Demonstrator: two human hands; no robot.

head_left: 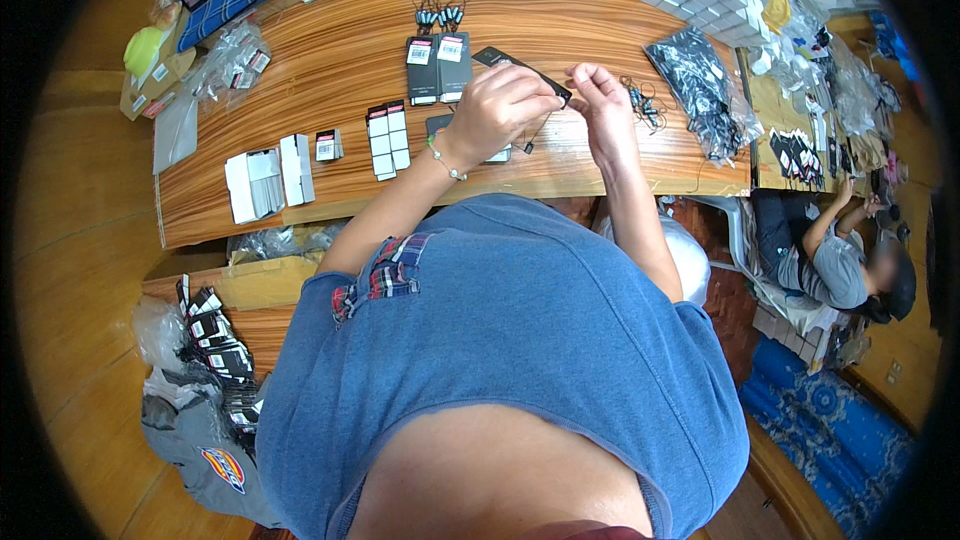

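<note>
My left hand (505, 108), with a bracelet at its wrist, has its fingers closed at the near end of a long black flat tag (510, 66). Facing it, my right hand (602, 105) has thumb and index finger drawn together close to that same end; what they pinch is too small to make out. A thin dark cord (536, 132) hangs below the fingers. Two stacks of grey cards (439, 80) with white labels lie just beyond my left hand. Partly hidden under that hand is another grey card (437, 124).
Dark cord bundles (428, 20) lie beyond the cards; more cords (643, 105) lie right. Left are white label stacks (388, 140) and white boxes (255, 185). A bag of black items (700, 90) lies far right. Another person (840, 265) sits at right.
</note>
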